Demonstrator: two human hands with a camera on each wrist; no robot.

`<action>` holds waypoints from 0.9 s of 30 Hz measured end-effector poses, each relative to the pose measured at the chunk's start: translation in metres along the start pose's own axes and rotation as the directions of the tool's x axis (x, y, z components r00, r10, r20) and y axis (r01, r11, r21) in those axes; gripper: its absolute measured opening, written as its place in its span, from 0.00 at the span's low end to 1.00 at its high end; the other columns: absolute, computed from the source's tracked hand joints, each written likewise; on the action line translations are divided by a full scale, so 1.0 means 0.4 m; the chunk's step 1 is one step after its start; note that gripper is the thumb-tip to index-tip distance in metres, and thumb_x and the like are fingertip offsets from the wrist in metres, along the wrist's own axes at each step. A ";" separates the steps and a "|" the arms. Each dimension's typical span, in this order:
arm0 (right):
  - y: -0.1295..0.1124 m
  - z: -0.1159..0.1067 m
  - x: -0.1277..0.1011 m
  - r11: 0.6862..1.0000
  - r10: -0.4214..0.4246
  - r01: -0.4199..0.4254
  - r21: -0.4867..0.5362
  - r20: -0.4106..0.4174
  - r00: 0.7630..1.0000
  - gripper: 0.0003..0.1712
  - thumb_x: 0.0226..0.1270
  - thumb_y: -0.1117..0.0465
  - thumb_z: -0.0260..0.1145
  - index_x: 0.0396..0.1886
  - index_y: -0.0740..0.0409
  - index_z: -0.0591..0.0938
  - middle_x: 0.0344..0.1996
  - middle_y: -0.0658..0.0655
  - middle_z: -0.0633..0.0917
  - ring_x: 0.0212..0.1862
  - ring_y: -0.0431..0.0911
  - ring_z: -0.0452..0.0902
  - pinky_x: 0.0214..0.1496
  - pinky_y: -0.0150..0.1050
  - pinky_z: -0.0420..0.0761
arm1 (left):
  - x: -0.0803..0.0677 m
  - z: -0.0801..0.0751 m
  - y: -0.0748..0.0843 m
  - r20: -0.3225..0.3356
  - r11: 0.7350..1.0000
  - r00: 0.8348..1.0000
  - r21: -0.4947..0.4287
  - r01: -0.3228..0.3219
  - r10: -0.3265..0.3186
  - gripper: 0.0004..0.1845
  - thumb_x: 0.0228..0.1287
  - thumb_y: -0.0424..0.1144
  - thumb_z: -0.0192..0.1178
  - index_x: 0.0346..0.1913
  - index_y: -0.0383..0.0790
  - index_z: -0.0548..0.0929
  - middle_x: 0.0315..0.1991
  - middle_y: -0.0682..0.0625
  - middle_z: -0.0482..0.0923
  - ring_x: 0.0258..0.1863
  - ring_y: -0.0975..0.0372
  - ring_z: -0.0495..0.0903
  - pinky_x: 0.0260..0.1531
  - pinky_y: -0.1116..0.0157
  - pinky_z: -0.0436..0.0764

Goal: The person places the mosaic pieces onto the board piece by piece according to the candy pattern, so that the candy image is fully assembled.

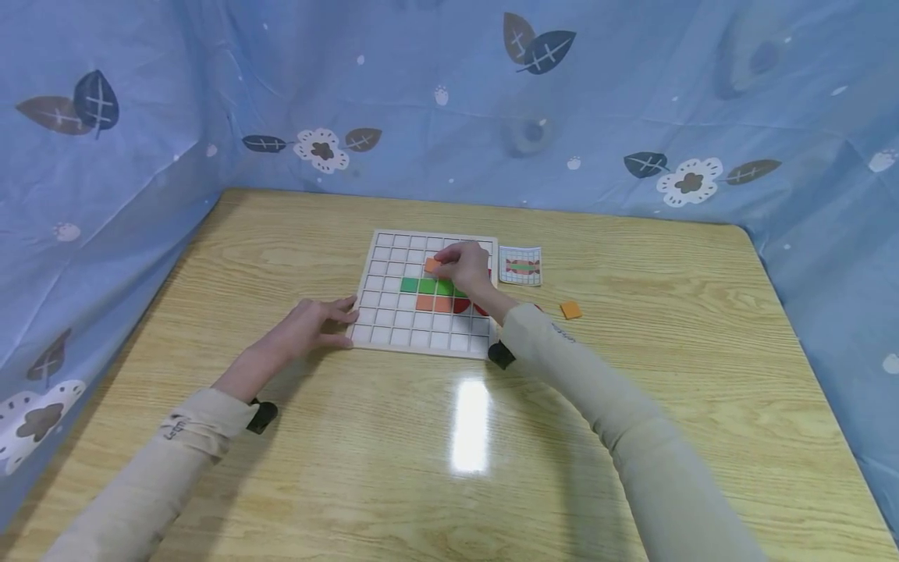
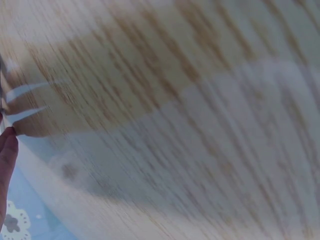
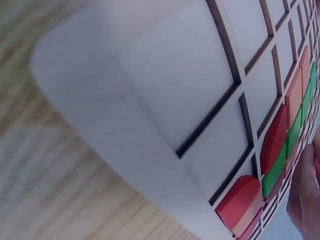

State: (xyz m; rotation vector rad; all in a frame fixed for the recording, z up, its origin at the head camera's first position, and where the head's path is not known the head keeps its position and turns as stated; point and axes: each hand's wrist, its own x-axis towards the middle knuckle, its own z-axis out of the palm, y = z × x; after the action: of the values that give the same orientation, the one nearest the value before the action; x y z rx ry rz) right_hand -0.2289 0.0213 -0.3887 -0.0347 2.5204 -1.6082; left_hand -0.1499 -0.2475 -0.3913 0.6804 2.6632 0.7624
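A white grid board (image 1: 380,316) lies on the wooden table. My right hand (image 1: 467,268) is over its upper middle and pinches an orange square tile (image 1: 431,265) between thumb and fingers. Below that tile runs a row of green tiles (image 1: 410,286), with salmon tiles (image 1: 424,303) and red rounded tiles (image 1: 460,305) under it. Other tiles are partly hidden by the right hand. Fingertips and thumb of my left hand (image 1: 316,324) touch the board's left edge. In the right wrist view, a red tile (image 3: 239,194) sits near the board's edge.
Right of the board lies a small pattern card (image 1: 521,267) with a coloured design on a grid. A loose orange tile (image 1: 570,310) rests farther right, and a bit of red shows beside the right sleeve (image 1: 548,336). Blue patterned cloth (image 1: 435,101) hangs around the table.
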 end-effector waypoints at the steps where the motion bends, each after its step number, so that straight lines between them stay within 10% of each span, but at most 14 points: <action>1: -0.001 0.002 0.002 1.000 0.004 -0.004 -0.002 -0.002 1.000 0.11 0.57 0.73 0.70 0.41 0.70 0.85 0.39 0.66 0.86 0.42 0.54 0.84 0.43 0.39 0.84 | 0.000 0.000 0.000 0.000 1.000 1.000 0.003 0.001 -0.001 0.28 0.55 0.34 0.69 0.58 0.25 0.74 0.67 0.33 0.60 0.66 0.40 0.60 0.61 0.45 0.66; 27: -0.023 0.022 0.016 0.982 0.071 -0.069 -0.178 0.007 0.997 0.09 0.55 0.71 0.72 0.38 0.66 0.86 0.37 0.62 0.85 0.41 0.51 0.80 0.42 0.40 0.82 | -0.002 0.001 -0.001 -0.007 1.000 1.000 -0.010 0.002 -0.002 0.29 0.53 0.32 0.69 0.58 0.26 0.74 0.67 0.34 0.60 0.66 0.41 0.60 0.61 0.46 0.66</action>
State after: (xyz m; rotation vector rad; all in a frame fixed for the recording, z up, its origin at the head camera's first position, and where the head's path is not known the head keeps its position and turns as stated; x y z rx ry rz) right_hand -0.2345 0.0089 -0.3848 0.0226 2.6162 -1.3494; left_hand -0.1492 -0.2479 -0.3917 0.6741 2.6641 0.7789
